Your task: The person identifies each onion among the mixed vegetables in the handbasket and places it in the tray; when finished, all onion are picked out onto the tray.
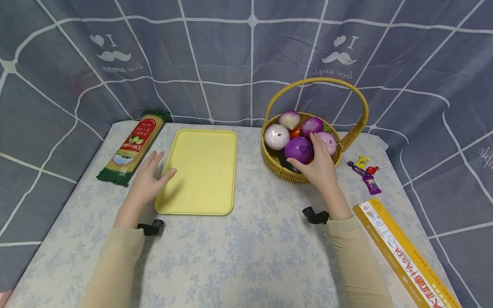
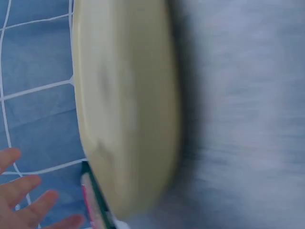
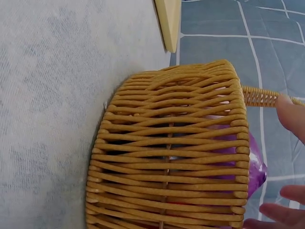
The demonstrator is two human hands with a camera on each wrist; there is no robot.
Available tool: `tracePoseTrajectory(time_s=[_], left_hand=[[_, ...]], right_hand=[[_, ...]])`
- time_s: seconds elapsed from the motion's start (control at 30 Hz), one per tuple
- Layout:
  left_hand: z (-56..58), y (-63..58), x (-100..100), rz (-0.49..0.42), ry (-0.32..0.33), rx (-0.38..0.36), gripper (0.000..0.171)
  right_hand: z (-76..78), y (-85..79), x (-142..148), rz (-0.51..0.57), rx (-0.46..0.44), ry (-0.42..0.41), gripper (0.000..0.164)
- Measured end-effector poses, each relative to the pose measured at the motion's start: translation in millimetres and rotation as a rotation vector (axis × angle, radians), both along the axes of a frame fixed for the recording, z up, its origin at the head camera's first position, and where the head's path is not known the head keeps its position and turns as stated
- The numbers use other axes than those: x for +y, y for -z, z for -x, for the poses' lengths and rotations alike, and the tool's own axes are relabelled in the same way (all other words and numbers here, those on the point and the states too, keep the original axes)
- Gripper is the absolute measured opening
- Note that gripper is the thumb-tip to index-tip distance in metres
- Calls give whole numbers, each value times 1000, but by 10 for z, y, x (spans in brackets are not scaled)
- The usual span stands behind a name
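A wicker basket [image 1: 285, 173] with a tall handle holds several onions. At its front lies a dark purple onion [image 1: 298, 149], which also pokes above the rim in the right wrist view. Over this onion is my right hand [image 1: 322, 171], thumb and fingers spread apart on either side; whether they touch it is hard to tell. A pale onion [image 1: 276, 137] sits to the left, and a lilac onion [image 1: 327, 142] is partly behind my fingers. My left hand [image 1: 144, 184] hovers by the left edge of a yellow tray [image 1: 200, 171], fingers spread, holding nothing.
A green and red pasta packet [image 1: 135, 145] lies left of the tray. Wrapped candies [image 1: 362, 162] and a red lollipop [image 1: 371, 170] are right of the basket. A long yellow pasta box [image 1: 404, 252] lies at the front right. A grey checked curtain [image 1: 231, 55] surrounds the table.
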State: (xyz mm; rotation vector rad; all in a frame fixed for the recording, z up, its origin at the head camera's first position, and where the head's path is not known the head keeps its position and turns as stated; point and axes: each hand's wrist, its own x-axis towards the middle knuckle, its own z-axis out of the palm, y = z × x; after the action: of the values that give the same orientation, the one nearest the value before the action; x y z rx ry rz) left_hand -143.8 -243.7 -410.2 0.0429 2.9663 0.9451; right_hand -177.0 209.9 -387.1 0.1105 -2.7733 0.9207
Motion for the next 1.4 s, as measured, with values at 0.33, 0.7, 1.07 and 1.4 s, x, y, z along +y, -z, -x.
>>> tracePoseTrajectory(time_s=[0.33,0.7,1.07,1.4], left_hand=[[-59,188,-143,-78,-46,-220,77],[1,305,-133,-127,-117,-247,58],[14,321,-30,-204,-200,-284,56],[18,348,142,-276,-185,-270,55]], right_hand=[[-4,37,-57,66,-47,51,90],[47,190,-180,95,25,74,79],[55,212,-229,126,74,129,73],[68,230,-213,191,72,151,72]])
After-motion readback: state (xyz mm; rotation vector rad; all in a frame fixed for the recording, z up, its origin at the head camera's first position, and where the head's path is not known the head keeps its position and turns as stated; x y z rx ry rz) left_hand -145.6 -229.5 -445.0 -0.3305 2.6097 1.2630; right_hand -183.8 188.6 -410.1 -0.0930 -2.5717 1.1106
